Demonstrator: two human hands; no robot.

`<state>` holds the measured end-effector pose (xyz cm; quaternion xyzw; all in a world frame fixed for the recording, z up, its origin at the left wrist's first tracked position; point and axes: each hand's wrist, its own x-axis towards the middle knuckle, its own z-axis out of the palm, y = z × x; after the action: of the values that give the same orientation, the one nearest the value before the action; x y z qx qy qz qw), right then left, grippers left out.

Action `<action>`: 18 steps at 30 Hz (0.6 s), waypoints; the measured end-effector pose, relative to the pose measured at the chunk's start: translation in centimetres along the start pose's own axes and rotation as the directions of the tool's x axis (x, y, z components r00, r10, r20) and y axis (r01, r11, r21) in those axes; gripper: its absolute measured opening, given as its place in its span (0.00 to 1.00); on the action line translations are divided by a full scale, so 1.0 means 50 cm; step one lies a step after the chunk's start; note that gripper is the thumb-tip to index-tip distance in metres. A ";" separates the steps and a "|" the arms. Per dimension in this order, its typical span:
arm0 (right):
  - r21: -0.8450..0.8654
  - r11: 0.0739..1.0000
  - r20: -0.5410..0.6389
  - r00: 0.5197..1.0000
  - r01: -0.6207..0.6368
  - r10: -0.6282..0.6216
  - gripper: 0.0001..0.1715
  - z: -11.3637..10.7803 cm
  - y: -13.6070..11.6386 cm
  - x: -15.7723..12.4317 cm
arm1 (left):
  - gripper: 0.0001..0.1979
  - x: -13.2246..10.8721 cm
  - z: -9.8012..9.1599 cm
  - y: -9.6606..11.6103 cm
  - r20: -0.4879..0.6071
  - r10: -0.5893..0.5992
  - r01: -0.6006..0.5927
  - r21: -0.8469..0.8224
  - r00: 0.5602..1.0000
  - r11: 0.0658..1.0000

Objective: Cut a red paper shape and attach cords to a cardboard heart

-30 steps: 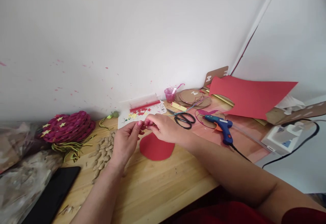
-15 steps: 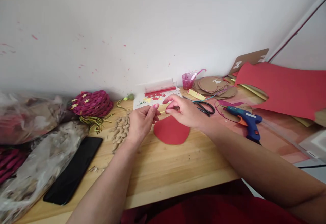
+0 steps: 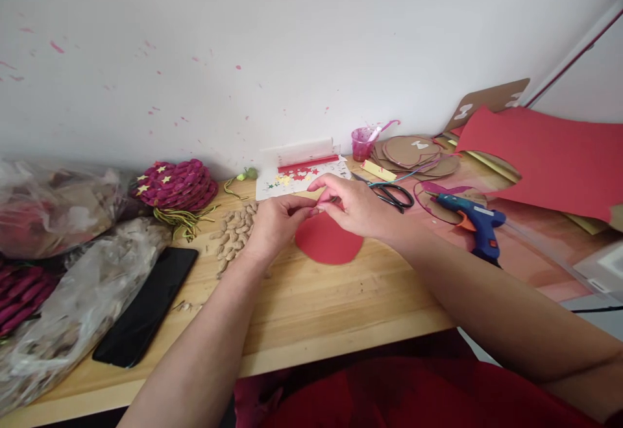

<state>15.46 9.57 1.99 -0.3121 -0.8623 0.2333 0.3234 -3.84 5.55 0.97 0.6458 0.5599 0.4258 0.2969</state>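
Observation:
Over a red paper disc (image 3: pixel 329 241) on the wooden table, my two hands meet with their fingertips together. Both my left hand (image 3: pixel 280 223) and my right hand (image 3: pixel 353 206) are closed in a pinch. The thin yellow strand seen between them a moment earlier is now hidden by the fingers. Peanuts in their shells (image 3: pixel 236 236) lie left of my left hand. Behind the hands, small red, yellow and green stars (image 3: pixel 287 180) rest on a white sheet (image 3: pixel 265 194). Black-handled scissors (image 3: pixel 396 195) lie just beyond my right hand.
A blue glue gun (image 3: pixel 479 220) lies at right, near red sheet material (image 3: pixel 555 162). Cardboard discs (image 3: pixel 411 151) and a pink-stained cup (image 3: pixel 361 145) stand by the wall. Leftward are a phone (image 3: pixel 146 308), plastic bags (image 3: pixel 97 291) and stacked magenta braided pieces (image 3: pixel 182 184).
My hands have come together, closing the gap where the yellow strand showed between the fingertips. The whole view has shifted slightly; the things on the table keep their places.

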 end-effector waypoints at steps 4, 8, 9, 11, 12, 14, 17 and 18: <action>0.132 0.990 -0.033 0.998 -0.039 0.044 0.16 0.000 0.006 0.005 | 0.05 -0.003 -0.002 0.007 0.044 -0.033 0.035 -0.026 0.998 0.999; 0.262 0.963 -0.074 0.993 -0.066 0.089 0.10 -0.003 0.015 0.013 | 0.11 0.000 -0.009 0.013 0.187 -0.188 0.257 -0.475 0.964 0.842; 0.259 0.962 -0.072 0.991 -0.090 0.112 0.09 -0.004 0.016 0.014 | 0.13 0.002 -0.011 0.013 0.206 -0.210 0.292 -0.589 0.956 0.753; 0.235 0.960 -0.056 0.984 -0.152 0.170 0.08 -0.006 0.017 0.017 | 0.14 0.006 -0.014 0.011 0.207 -0.229 0.306 -0.741 0.951 0.597; 0.222 0.958 -0.049 0.979 -0.182 0.197 0.09 -0.007 0.017 0.017 | 0.15 0.008 -0.015 0.011 0.194 -0.232 0.293 -0.786 0.953 0.545; 0.209 0.956 -0.050 0.974 -0.207 0.222 0.11 -0.007 0.015 0.017 | 0.18 0.010 -0.015 0.011 0.174 -0.230 0.267 -0.837 0.957 0.477; 0.203 0.964 -0.030 0.983 -0.174 0.184 0.12 -0.001 0.009 0.014 | 0.24 0.007 -0.011 0.013 0.185 -0.218 0.264 -0.863 0.958 0.431; 0.214 0.963 -0.011 0.985 -0.165 0.172 0.13 0.001 0.007 0.012 | 0.27 0.005 -0.009 0.014 0.199 -0.211 0.274 -0.862 0.957 0.427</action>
<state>15.18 10.22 2.00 -0.3513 -0.7980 0.3461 0.3464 -3.89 5.62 1.84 0.3248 0.3367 0.5859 0.6617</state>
